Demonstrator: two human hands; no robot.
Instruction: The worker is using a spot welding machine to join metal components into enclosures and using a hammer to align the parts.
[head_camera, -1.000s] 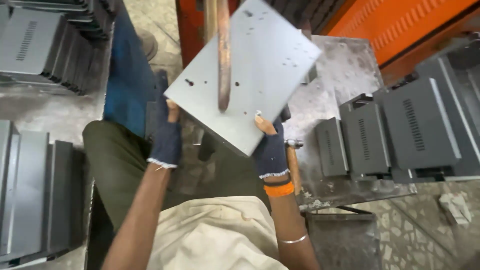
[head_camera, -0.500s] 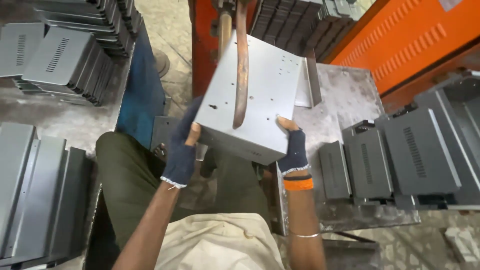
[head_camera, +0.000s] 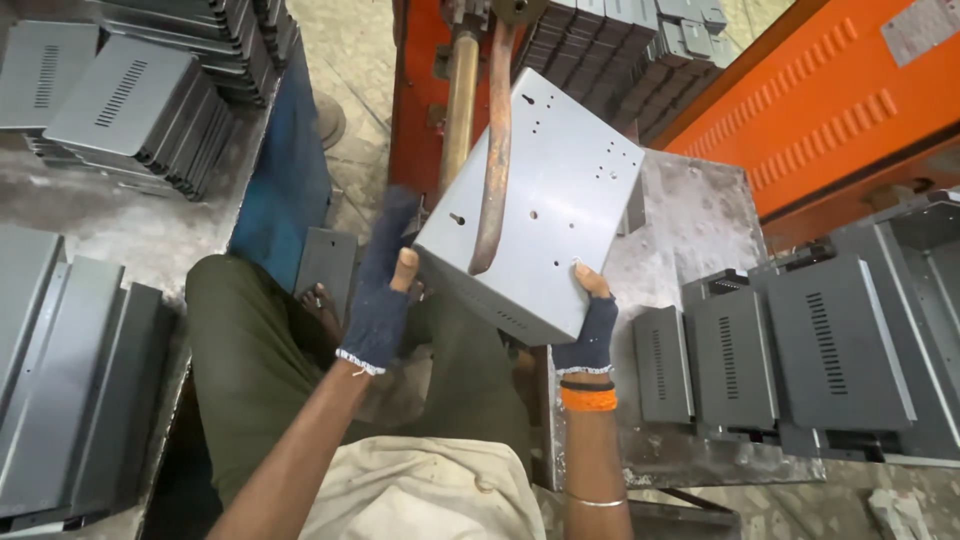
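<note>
1. left hand (head_camera: 385, 290), in a fingerless dark glove, has its grip closed on the near left corner of a grey sheet-metal box cover (head_camera: 545, 195), thumb on the top face.
2. right hand (head_camera: 592, 325), gloved the same way with an orange wristband below, grips the cover's near right corner from beneath, thumb up over the edge.
3. the cover is held tilted in the air between the two hands, above the person's lap, its punched face up and its slotted side wall toward the person.
4. a curved copper arm (head_camera: 492, 160) of the orange machine (head_camera: 425, 90) lies across the top face; a straight copper rod (head_camera: 458, 105) stands just left of it.
5. finished slotted covers stand in a row (head_camera: 770, 350) on the steel desk (head_camera: 690, 220) to the right; more stacks (head_camera: 120, 110) sit at the left.
6. risk, as i judge it: only corner holds carry the cover, so it could slip or twist against the copper arm, and bare fingertips sit near sharp edges.
</note>
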